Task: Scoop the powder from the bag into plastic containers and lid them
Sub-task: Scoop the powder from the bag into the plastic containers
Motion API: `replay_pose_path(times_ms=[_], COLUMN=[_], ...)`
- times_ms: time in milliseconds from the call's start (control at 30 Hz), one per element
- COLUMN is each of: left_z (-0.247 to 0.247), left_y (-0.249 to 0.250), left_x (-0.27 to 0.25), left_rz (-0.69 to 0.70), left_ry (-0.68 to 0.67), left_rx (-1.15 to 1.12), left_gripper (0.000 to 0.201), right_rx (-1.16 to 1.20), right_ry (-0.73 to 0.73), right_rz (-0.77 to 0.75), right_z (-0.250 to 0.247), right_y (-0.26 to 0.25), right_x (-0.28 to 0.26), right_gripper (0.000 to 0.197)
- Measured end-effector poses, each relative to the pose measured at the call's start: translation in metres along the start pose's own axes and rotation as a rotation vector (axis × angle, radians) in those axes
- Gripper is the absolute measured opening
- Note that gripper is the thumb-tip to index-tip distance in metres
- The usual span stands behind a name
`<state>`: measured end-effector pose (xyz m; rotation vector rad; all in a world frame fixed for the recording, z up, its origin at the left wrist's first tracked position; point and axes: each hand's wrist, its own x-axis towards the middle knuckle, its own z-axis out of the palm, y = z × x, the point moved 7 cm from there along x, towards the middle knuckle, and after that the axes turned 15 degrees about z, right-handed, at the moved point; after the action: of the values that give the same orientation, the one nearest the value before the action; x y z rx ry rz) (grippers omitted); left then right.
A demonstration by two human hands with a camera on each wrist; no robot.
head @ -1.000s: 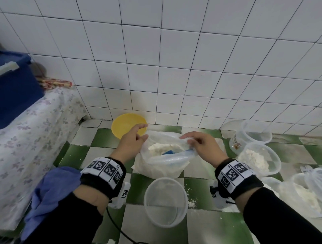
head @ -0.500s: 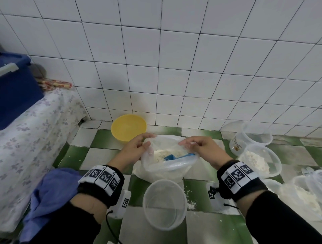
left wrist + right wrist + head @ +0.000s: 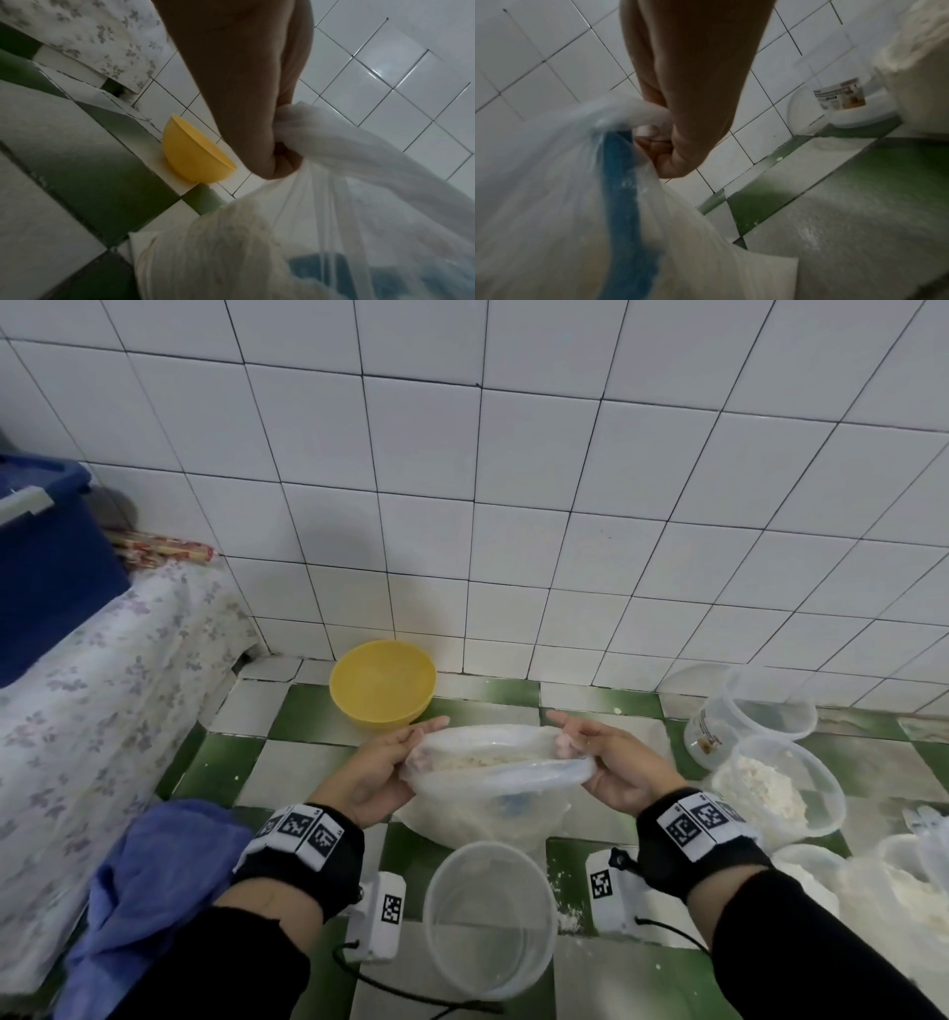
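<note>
- Your left hand (image 3: 377, 770) and right hand (image 3: 613, 770) each pinch a side of the plastic bag (image 3: 482, 806) rim, stretched apart.
- Bag of powder sits on the floor (image 3: 308, 773); blue scoop (image 3: 622, 194) inside.
- Keep the mouth wide and upright, just behind the empty container (image 3: 490, 924).
- Green-and-white checked tiles, powder-dusted; white-tiled wall (image 3: 513, 505) behind.

Head view looks down from above; both wrist views sit close, sharing the bag (image 3: 493, 778) between them

white tiled wall (image 3: 462, 480), green-white checkered floor (image 3: 231, 762)
</note>
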<state>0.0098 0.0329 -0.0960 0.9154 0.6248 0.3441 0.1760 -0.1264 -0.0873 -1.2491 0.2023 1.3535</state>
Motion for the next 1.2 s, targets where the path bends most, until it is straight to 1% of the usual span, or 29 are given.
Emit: replay_pose_path(times_ms=[67, 133, 200, 267, 333, 433, 533, 633, 700, 767, 833, 967, 1067, 1133, 1200], left_z=[-0.001, -0.004, -0.008, -0.008, -0.004, -0.006, -0.013, -0.016, -0.016, -0.017, -0.017, -0.018, -0.02, -0.024, -0.026], left_y=[-0.002, -0.001, 0.0, 0.001, 0.002, -0.002, -0.01, -0.02, -0.027, -0.034, -0.036, -0.033, -0.03, -0.03, -0.032], left_x=[-0.003, -0.011, -0.022, -0.031, -0.034, -0.03, -0.027, -0.026, -0.024, -0.022, -0.022, -0.023, -0.021, -0.018, -0.017], left_rz=[0.001, -0.02, -0.071, -0.106, -0.101, -0.034, 0.033, 0.077, 0.096, 0.093, 0.074, 0.027, 0.01, -0.027, -0.064], left_ry=[-0.004, -0.035, -0.07, -0.104, -0.088, 0.033, 0.122, 0.197, 0.251, 0.288, 0.281, 0.19, 0.116, 0.089, 0.076], left_rx=[0.036, 0.129, 0.164, 0.127, 0.037, -0.164, -0.379, -0.493, -0.548, -0.559, -0.541, -0.386, -0.252, -0.19, -0.172], left_gripper=[0.035, 0.034, 0.039, 0.046, 0.049, 0.048, 0.042, 0.029, 0.024, 0.025, 0.027, 0.024, 0.019, 0.014, 0.017], right_rx=[-0.023, -0.21, -0.372, -0.378, -0.269, 0.085, 0.393, 0.553, 0.6, 0.584, 0.547, 0.477, 0.334, 0.246, 0.216], right_ry=[0.043, 0.132, 0.206, 0.193, 0.144, 0.041, -0.034, -0.074, -0.069, -0.047, -0.011, 0.045, 0.068, 0.074, 0.089], right_rz=[-0.022, -0.069, -0.069, -0.029, 0.001, 0.018, 0.018, 0.002, 0.0, 0.003, 0.012, 0.031, 0.018, 0.02, 0.035], right_z=[-0.003, -0.01, -0.017, -0.019, -0.017, -0.014, -0.015, -0.014, -0.012, -0.014, -0.018, -0.023, -0.026, -0.026, -0.028], right_y=[0.003, 0.002, 0.002, 0.007, 0.012, 0.02, 0.027, 0.032, 0.036, 0.039, 0.042, 0.05, 0.052, 0.051, 0.049], right_x=[-0.004, -0.012, -0.023, -0.03, -0.034, -0.03, -0.025, -0.022, -0.019, -0.017, -0.015, -0.01, -0.007, -0.008, -0.007], right_gripper=[0.021, 0.021, 0.023, 0.027, 0.034, 0.044, 0.046, 0.044, 0.041, 0.04, 0.035, 0.035, 0.033, 0.032, 0.033])
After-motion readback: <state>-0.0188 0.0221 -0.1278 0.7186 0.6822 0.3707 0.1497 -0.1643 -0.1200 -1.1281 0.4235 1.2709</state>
